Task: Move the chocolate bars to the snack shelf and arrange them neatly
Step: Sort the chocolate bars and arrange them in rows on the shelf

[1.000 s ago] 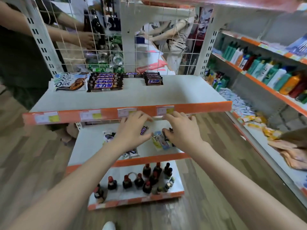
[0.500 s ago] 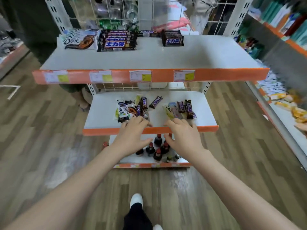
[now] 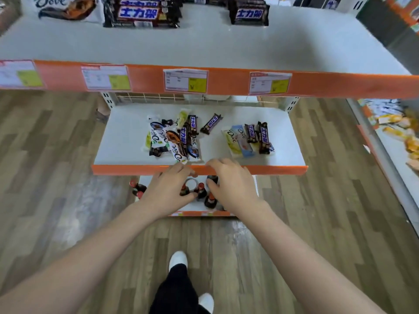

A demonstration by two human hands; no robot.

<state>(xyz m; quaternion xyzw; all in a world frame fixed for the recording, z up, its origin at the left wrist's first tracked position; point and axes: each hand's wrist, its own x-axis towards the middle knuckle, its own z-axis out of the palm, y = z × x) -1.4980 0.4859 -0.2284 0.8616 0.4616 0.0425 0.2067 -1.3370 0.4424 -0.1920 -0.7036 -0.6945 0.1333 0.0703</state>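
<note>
Loose Dove and Snickers chocolate bars (image 3: 179, 138) are scattered on the middle shelf (image 3: 127, 141). Just in front of its orange edge, the left hand (image 3: 169, 189) and right hand (image 3: 231, 184) are held empty, fingers loosely bent. Neat Snickers stacks (image 3: 141, 13) lie on the top shelf (image 3: 204, 45) above.

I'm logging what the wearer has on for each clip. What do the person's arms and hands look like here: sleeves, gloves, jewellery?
Both forearms are bare up to the frame's bottom edge; no sleeve shows. The left hand and right hand wear no gloves, and no watch, bracelet or ring is visible on wrists or fingers. Below, a black trouser leg and white shoes show.
</note>
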